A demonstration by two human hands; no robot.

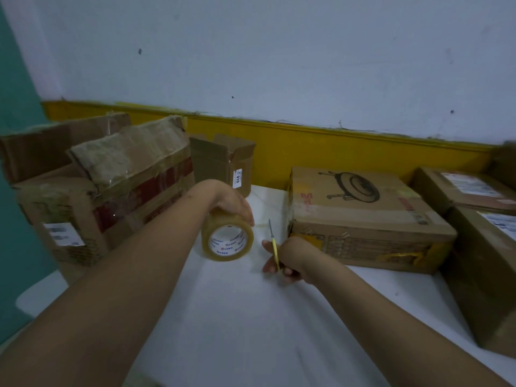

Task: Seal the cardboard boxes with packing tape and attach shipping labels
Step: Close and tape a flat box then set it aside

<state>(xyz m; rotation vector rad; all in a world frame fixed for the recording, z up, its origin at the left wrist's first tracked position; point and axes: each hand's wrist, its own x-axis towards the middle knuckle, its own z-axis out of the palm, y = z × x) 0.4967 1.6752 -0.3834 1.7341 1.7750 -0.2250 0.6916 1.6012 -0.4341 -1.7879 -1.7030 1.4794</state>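
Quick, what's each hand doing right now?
Left hand: grips the top of the tape roll.
Right hand: holds the yellow-handled scissors, blades pointing away.

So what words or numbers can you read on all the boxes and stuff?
"019": white sticker on the small open box at the back.
Red print on the flat box with the fan drawing: too blurred to read.
Printing inside the tape roll core: too small.
White label on the left box: blurred.
Labels on the right boxes: blurred.
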